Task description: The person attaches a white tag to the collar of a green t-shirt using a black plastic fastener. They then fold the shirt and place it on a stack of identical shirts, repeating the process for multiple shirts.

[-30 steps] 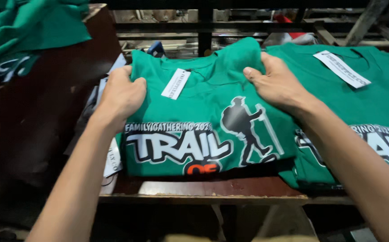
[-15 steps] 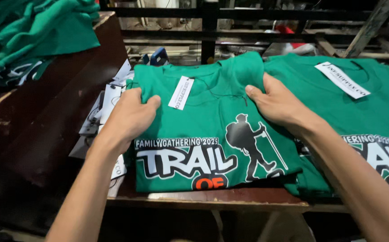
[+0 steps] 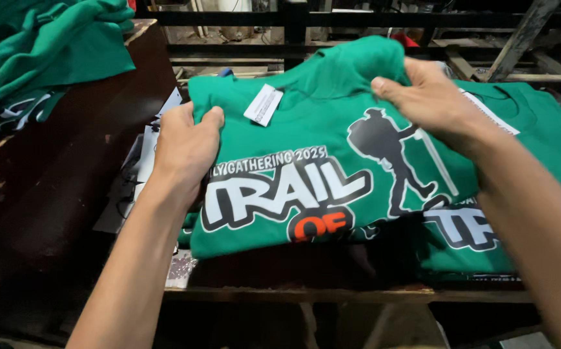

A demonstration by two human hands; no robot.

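Note:
A folded green t-shirt (image 3: 306,194) with white and orange lettering and a dark hiker figure is lifted off the wooden bench. My left hand (image 3: 187,145) grips its left edge. My right hand (image 3: 432,100) pinches the fabric near the collar at the upper right. A white tag (image 3: 263,105) lies by the neckline. Under and to the right of it lies another folded green printed t-shirt (image 3: 539,148), partly covered by my right forearm.
A pile of loose green shirts (image 3: 48,52) sits on the dark wooden table (image 3: 54,194) at the left. Papers (image 3: 148,161) lie under the shirt's left side. Dark rails (image 3: 293,19) and wooden frames run along the back. The bench's front edge (image 3: 306,294) is close.
The top shirt has risen off the stack and come toward me. My right hand went from lying flat on it to pinching the fabric near the collar; my left hand grips the edge.

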